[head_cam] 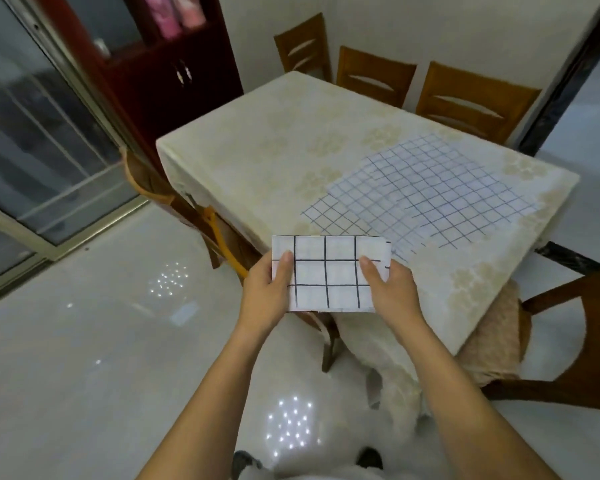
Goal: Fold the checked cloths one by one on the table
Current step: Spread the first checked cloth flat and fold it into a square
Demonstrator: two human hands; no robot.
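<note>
A small folded white cloth with black checks [328,273] is held in the air in front of the table's near corner. My left hand [265,296] grips its left edge with the thumb on top. My right hand [388,292] grips its right edge the same way. On the table [257,157], covered by a cream flowered tablecloth, unfolded checked cloths [426,192] lie flat and overlapping at the right side, a corner of a lower one [329,216] showing at the left.
Three wooden chairs [371,77] stand along the table's far side, another [575,341] with a beige cushion at the near right, one [174,199] at the left. A dark red cabinet [174,74] and a glass sliding door [32,133] are at the left. The floor is glossy white.
</note>
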